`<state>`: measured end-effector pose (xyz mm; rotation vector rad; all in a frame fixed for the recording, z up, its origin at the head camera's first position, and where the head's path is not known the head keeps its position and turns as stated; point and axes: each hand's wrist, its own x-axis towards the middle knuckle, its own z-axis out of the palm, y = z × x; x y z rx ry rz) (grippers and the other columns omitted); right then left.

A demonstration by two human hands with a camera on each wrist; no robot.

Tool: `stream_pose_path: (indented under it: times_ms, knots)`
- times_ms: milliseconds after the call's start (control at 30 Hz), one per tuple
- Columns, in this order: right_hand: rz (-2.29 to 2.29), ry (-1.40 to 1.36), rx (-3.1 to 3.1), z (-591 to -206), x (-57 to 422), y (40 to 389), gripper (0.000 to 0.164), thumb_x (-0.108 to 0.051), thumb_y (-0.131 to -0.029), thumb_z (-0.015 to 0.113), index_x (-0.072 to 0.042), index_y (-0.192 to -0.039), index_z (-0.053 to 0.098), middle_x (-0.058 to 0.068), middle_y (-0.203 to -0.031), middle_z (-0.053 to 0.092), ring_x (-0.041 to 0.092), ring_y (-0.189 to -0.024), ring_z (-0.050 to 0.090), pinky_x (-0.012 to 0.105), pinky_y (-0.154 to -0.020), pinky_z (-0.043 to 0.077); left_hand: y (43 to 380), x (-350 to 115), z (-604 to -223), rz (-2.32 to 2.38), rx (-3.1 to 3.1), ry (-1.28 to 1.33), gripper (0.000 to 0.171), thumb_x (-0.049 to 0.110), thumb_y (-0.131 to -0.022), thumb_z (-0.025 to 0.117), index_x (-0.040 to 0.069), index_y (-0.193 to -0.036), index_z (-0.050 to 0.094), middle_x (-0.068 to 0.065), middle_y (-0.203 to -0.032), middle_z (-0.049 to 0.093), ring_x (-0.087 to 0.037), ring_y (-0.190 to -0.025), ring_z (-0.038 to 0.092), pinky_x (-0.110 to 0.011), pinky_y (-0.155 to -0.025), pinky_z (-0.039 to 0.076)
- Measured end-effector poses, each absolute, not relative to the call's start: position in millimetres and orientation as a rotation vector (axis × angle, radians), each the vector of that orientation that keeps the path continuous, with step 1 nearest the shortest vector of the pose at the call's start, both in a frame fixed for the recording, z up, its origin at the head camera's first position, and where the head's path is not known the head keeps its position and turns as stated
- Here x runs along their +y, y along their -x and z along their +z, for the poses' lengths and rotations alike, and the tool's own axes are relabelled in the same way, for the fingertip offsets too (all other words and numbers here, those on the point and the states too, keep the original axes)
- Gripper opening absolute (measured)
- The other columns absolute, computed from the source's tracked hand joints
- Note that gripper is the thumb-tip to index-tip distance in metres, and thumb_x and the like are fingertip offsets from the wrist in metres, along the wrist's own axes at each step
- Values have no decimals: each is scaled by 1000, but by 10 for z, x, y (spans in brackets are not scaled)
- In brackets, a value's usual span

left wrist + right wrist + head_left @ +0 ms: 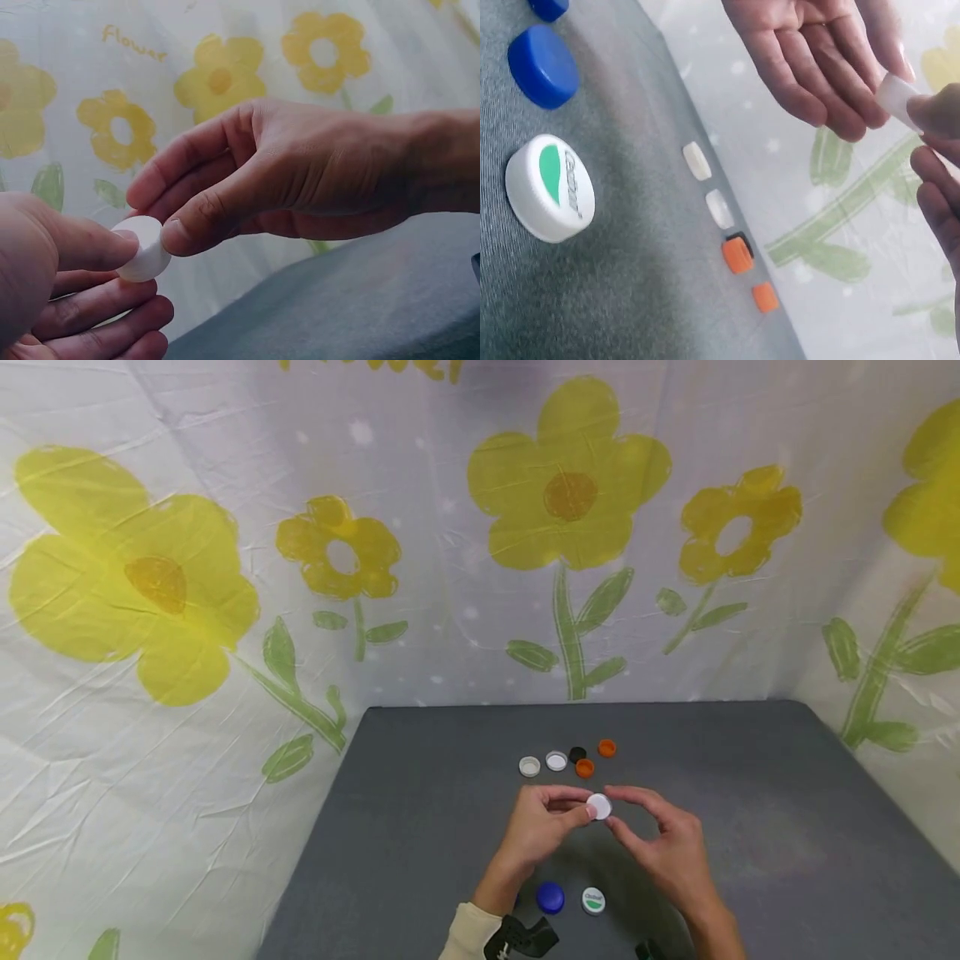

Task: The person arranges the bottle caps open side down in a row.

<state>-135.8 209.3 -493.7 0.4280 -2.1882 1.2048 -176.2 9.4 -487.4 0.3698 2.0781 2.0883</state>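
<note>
A white bottle cap is held above the table between both hands. My left hand pinches it, the thumb lying on its flat top in the left wrist view. From the other side, my right hand has thumb and index finger at the cap's edge. In the right wrist view the white cap shows edge-on, with the right thumb against it. Below the hands lie a blue cap and a white cap with a green mark and lettering.
Beyond the hands, on the grey table, lie two white caps, a black cap and two orange caps. Another blue cap is partly cut off in the right wrist view. A flower-printed curtain surrounds the table.
</note>
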Motion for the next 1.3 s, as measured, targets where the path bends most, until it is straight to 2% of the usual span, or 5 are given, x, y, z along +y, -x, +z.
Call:
stream_pose_path:
  times_ms: [500,767,900,1000,1300]
  knots:
    - [1217,-249,-2261,-4953,2246,1206,36,0,-82,95,-17,-111,83,-3,-106,83,-4,-102,71,5,-97,48,1682,200,-4876,1945,2356,-772,24,11,-96,84,9,-120,84,-5,-115,85,-22,-109,82,-25,-94,63]
    - [1181,-239,-2359,-5019,2411,1037,32,-3,-83,95,-20,-106,82,-6,-102,82,3,-96,73,4,-89,48,1615,284,-4907,1593,2578,-1089,23,11,-93,89,13,-116,85,4,-113,85,2,-107,75,-17,-94,60]
    - [1094,-198,-2482,-5064,2479,944,33,-9,-80,98,-24,-103,81,-13,-98,81,7,-91,74,22,-84,60,1556,332,-4984,1439,2610,-1122,22,12,-93,89,14,-115,86,5,-112,85,5,-107,73,-15,-92,59]
    - [1022,-172,-2585,-5108,2512,882,33,-16,-79,100,-28,-101,79,-19,-96,78,6,-89,74,38,-80,65,1520,369,-5056,1318,2642,-1153,21,14,-93,89,15,-114,86,7,-111,85,6,-104,74,-13,-89,58]
    - [1033,-315,-2578,-5416,2581,802,44,-8,-74,101,-32,-99,74,-24,-94,72,4,-86,74,31,-74,64,1447,432,-5281,1015,2759,-1279,18,15,-90,91,19,-107,87,12,-101,85,12,-76,60,0,-71,42]
